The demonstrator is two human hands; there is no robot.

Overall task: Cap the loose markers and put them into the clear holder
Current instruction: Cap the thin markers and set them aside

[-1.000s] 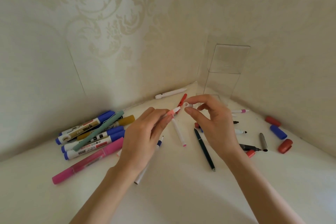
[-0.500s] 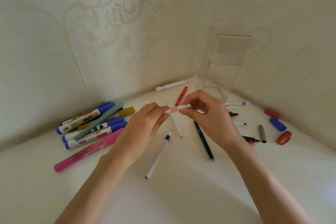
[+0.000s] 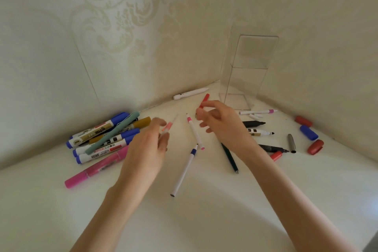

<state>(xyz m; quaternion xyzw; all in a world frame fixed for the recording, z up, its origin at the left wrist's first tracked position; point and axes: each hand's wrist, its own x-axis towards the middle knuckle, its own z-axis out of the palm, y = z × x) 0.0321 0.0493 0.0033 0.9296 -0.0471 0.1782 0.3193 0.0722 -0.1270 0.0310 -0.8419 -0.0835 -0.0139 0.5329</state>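
My left hand [image 3: 147, 149] pinches a thin white marker with a salmon band [image 3: 168, 127], blurred, its tip pointing up and away. My right hand [image 3: 223, 125] hovers with loosely curled fingers and holds nothing I can see; its fingertips are next to a red marker [image 3: 205, 99]. The clear holder [image 3: 253, 51] stands upright in the corner, with nothing inside. Loose on the surface lie a pink-banded thin marker [image 3: 195, 132], a blue-banded one [image 3: 184, 172] and a purple-banded one [image 3: 257, 111]. Uncapped black markers [image 3: 253, 123] lie right of my right hand.
A pile of thick capped markers [image 3: 102, 135] and a pink highlighter [image 3: 96, 170] lie at the left. A dark green pen [image 3: 229, 157] and a white pen [image 3: 191, 93] are nearby. Red caps [image 3: 303, 120], a blue cap [image 3: 308, 132] and a grey cap [image 3: 291, 143] lie at the right wall.
My right hand has let go of the salmon-banded marker and drawn away to the right. My left hand keeps the marker and has swung it left.
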